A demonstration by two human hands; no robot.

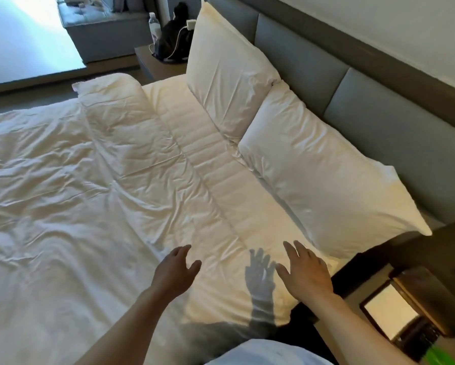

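A bed with a white, wrinkled duvet [63, 185] fills most of the view. Its top edge is folded back, leaving a strip of white sheet [229, 185] bare. Two white pillows lean on the grey padded headboard [379, 119]: the far pillow [226, 72] and the near pillow [318, 175]. My left hand [175, 270] hovers over the duvet's folded edge, fingers relaxed and holding nothing. My right hand [308, 272] is spread flat above the sheet near the near pillow's corner and casts a shadow on the sheet.
A nightstand [152, 64] beyond the bed carries a water bottle [154, 25], a dark bag [175, 40] and a white charger with cable. A grey sofa [100, 30] stands at the back left. Another nightstand [415, 306] with a white pad sits at my right.
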